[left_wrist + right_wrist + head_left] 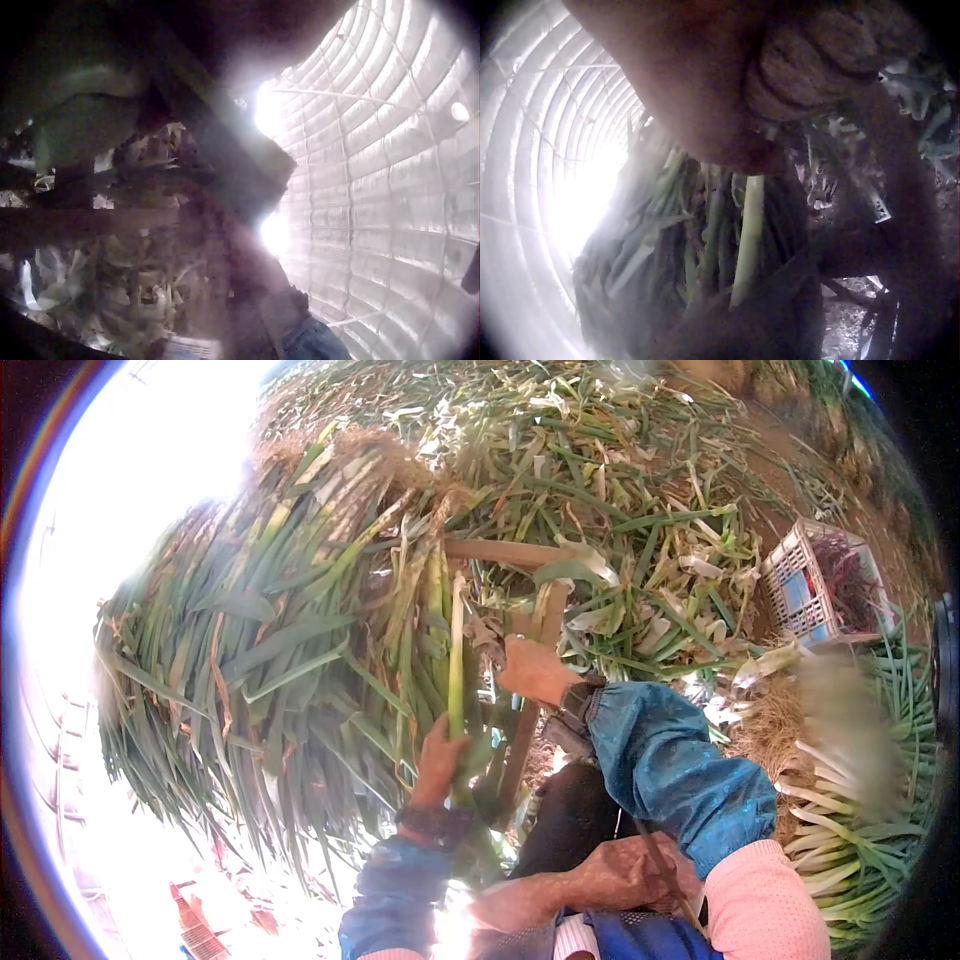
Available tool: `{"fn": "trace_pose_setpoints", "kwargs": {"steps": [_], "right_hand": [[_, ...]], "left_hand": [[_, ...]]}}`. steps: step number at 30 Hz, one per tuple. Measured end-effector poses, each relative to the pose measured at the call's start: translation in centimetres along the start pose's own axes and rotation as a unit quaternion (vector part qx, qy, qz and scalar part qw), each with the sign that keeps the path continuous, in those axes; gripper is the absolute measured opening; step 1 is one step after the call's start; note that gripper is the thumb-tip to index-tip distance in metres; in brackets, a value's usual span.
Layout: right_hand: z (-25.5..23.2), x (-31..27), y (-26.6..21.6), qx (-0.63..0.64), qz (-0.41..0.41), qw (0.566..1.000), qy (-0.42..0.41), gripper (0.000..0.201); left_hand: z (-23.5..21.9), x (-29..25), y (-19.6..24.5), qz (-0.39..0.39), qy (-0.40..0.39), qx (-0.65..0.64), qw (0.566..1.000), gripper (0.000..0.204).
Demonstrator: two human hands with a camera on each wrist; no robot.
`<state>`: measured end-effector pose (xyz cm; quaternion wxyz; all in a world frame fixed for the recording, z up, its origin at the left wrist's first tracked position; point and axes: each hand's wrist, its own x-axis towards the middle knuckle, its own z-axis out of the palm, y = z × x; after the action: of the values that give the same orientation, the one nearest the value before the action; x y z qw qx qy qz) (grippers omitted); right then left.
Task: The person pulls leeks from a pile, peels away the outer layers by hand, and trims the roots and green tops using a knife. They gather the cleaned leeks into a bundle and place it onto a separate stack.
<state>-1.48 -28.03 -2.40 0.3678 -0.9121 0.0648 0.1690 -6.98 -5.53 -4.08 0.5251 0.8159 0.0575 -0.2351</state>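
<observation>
In the head view my left hand [437, 765] grips a green onion [456, 670] low on its green part, with the pale stalk pointing up and away. My right hand [538, 670] is just right of that stalk, fingers toward it. The right wrist view shows its fingers curled and soiled, the thumb close over the pale stalk [748, 232]; I cannot tell whether it pinches anything. Dark, blurred leaves [240, 142] cross the left wrist view and hide most of the left hand. A big heap of unpeeled green onions [250, 640] lies left of both hands.
A wooden bar [510, 552] crosses beyond the hands. Stripped leaves [650, 530] litter the ground ahead. A white crate [800, 575] stands at right, and green onions with pale stalks [825, 850] and roots [780, 730] lie in front of it.
</observation>
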Motion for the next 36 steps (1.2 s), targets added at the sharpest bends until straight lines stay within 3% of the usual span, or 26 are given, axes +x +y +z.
{"fn": "trace_pose_setpoints", "kwargs": {"steps": [2,5,8,11,13,15,16,18,19,21,22,23,26,29,32,35,36], "right_hand": [[-0.3,-0.1,0.2,0.014,0.017,1.0,0.0,0.039],[-1.3,-1.1,0.4,0.034,0.002,0.998,0.046,0.043],[-1.7,-2.7,-0.5,-0.003,-0.06,0.998,-0.008,0.045],[-3.2,-3.2,0.3,0.028,-0.018,0.999,-0.015,0.044],[-2.6,-2.0,2.2,0.012,-0.009,1.0,0.025,0.043],[-2.8,-1.6,2.7,-0.026,-0.019,0.998,0.051,0.043],[-3.3,-2.2,1.6,0.048,0.004,0.998,0.032,0.043],[-3.0,-2.7,0.9,0.043,-0.04,0.998,0.023,0.043],[-2.8,-2.9,0.7,0.041,-0.062,0.997,0.018,0.043],[-2.5,-3.0,0.4,0.057,-0.075,0.996,0.007,0.042],[-2.3,-3.2,0.2,0.064,-0.08,0.995,0.0,0.042],[-2.4,-3.5,0.0,0.067,-0.084,0.994,-0.01,0.042],[-3.0,-4.3,-0.8,0.075,-0.09,0.992,-0.037,0.041],[-2.3,-4.2,-1.4,0.078,-0.092,0.991,-0.06,0.041],[0.2,-2.2,-0.4,0.09,-0.098,0.989,-0.061,0.042],[1.0,-0.1,0.6,0.121,-0.104,0.986,-0.038,0.042],[0.8,0.5,0.9,0.116,-0.109,0.987,-0.021,0.042]], "left_hand": [[0.2,-0.3,-0.5,0.011,0.003,0.004,1.0,0.054],[0.9,-1.1,-0.7,0.093,0.027,0.126,0.987,0.062],[3.4,0.1,-1.5,0.079,-0.022,0.133,0.988,0.059],[4.9,3.8,-0.5,0.204,-0.025,0.358,0.911,0.052],[3.3,6.0,3.7,0.315,0.134,0.364,0.866,0.034],[0.4,8.8,6.5,0.266,0.218,0.368,0.864,0.031],[-0.7,10.0,7.3,0.185,0.227,0.41,0.864,0.029],[-2.7,12.7,7.3,0.051,0.217,0.484,0.846,0.025],[-3.1,14.5,5.5,0.039,0.209,0.505,0.837,0.024],[-3.8,18.7,0.4,0.097,0.208,0.521,0.823,0.022],[-3.9,19.5,-0.4,0.118,0.208,0.532,0.812,0.021],[-3.0,17.0,3.2,0.095,0.21,0.619,0.751,0.018],[-3.9,15.2,6.6,0.062,0.167,0.561,0.808,0.016],[-3.8,15.4,7.5,0.206,0.315,0.503,0.778,0.016],[-3.7,16.9,8.2,0.299,0.284,0.267,0.871,0.019],[-1.9,17.2,6.1,0.193,0.238,0.245,0.92,0.029],[-0.7,17.2,4.8,0.188,0.252,0.33,0.89,0.032]]}}
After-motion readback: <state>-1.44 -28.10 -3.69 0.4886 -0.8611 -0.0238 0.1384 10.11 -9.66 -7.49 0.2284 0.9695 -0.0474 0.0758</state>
